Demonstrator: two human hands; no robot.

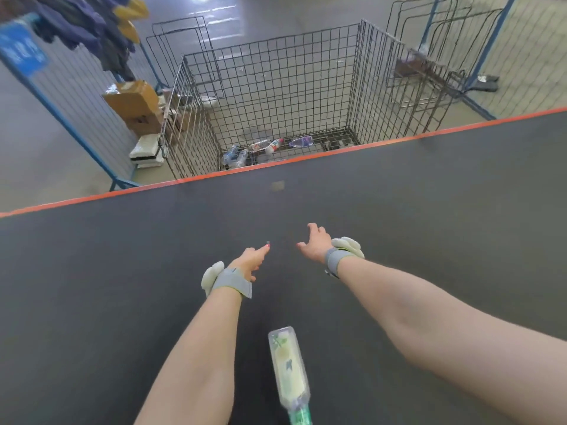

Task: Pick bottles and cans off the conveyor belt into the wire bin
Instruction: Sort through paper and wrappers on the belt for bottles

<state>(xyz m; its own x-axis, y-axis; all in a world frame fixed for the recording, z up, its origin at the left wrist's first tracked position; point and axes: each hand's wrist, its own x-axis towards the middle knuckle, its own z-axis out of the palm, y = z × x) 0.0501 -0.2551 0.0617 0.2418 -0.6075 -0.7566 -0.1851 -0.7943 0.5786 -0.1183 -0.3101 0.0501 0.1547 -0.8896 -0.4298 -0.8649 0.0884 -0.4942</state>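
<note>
So I've got both arms stretched out over the belt (pixel 122 271), which is dark grey with an orange edge on the far side. My left hand (pixel 251 259) is empty, fingers loosely apart, one pointing forward with a red nail showing. My right hand (pixel 314 243) is empty too, fingers spread, palm down over the belt. Each wrist wears a grey strap with a whitish puck on it.

The bottle (pixel 288 369) lies on its side on the belt, nearer to me than both hands and between my forearms, not touching either. It's clear plastic with a pale cream-and-green leafy label, flat bottom pointing away from me and the green neck end running off the lower edge of the view. It's a bit motion-blurred.

The bin (pixel 276 87) sits just past the belt's orange edge, a tall wire mesh cage. A few clear bottles (pixel 276 145) lie on its floor, near the side closest to the belt. Left of the bin there are cardboard boxes (pixel 135 102) by a blue-framed fence.
</note>
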